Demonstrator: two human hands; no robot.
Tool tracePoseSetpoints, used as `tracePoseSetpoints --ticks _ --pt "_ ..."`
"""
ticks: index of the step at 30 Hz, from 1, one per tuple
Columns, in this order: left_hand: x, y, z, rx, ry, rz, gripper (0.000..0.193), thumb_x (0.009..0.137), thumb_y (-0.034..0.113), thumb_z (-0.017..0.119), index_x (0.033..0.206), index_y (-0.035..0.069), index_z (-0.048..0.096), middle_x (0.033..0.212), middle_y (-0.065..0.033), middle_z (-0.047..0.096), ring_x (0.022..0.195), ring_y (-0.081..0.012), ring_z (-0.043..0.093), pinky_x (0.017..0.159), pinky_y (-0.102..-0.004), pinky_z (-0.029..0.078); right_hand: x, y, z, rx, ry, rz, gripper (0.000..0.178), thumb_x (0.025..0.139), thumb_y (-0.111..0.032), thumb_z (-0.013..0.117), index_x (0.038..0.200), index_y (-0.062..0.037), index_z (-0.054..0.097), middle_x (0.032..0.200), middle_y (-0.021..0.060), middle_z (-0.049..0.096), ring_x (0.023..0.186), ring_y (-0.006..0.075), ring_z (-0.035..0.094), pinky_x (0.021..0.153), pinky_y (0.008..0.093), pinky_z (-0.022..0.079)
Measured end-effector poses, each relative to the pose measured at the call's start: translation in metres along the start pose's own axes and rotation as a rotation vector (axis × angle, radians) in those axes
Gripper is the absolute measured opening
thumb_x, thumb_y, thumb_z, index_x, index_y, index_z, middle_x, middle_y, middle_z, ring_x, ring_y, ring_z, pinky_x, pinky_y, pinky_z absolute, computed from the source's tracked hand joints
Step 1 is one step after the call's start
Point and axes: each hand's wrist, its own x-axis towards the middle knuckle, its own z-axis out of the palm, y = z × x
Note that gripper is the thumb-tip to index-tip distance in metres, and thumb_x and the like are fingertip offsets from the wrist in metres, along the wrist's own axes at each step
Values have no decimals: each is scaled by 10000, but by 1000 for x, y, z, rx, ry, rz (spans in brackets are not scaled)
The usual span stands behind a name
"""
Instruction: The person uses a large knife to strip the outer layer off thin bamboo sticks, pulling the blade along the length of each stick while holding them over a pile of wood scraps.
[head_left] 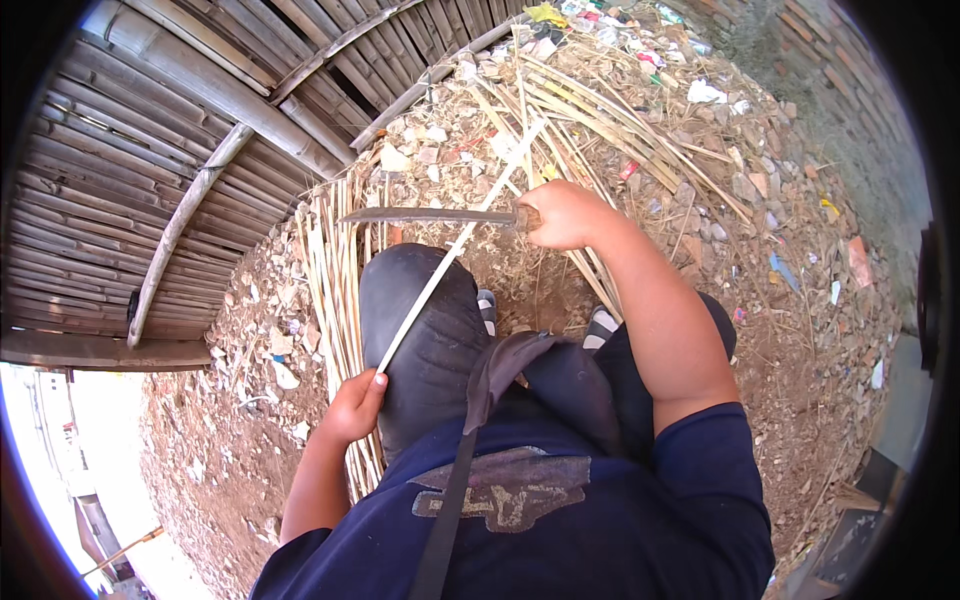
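Observation:
My right hand (563,214) is closed around the handle of a long-bladed knife (430,215), whose dark blade points left across a pale bamboo strip (432,283). The strip runs slantwise from beside my left thigh up to the far right, and the blade meets it near its upper part. Its near end is gripped in my left hand (357,405), thumb on top, next to my left leg. Whether the edge bites into the strip cannot be made out. A bundle of bamboo strips (335,290) lies on the ground along my left side.
More cut strips (610,125) lie beyond my right hand on stony, littered ground (800,350). A bamboo slat wall (130,180) with round poles rises at the left. A brick wall (850,90) stands at the far right. My sandalled feet are between my bent knees.

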Motion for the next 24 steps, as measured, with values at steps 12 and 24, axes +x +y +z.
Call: tracePoseSetpoints --ticks 12,24 --pt "-4 7 20 222 197 57 416 1081 343 491 855 1 560 625 -177 552 583 -324 552 578 -438 451 -12 -10 -20 14 -50 147 442 756 -199 665 1166 -38 701 1045 248 712 994 400 689 874 465 554" --pt "-5 8 27 354 294 81 385 1055 330 537 825 22 521 659 -257 587 650 -497 600 576 -532 455 -7 1 -20 19 -45 237 458 757 -173 639 1185 -20 695 1066 261 711 1018 389 692 911 444 551"
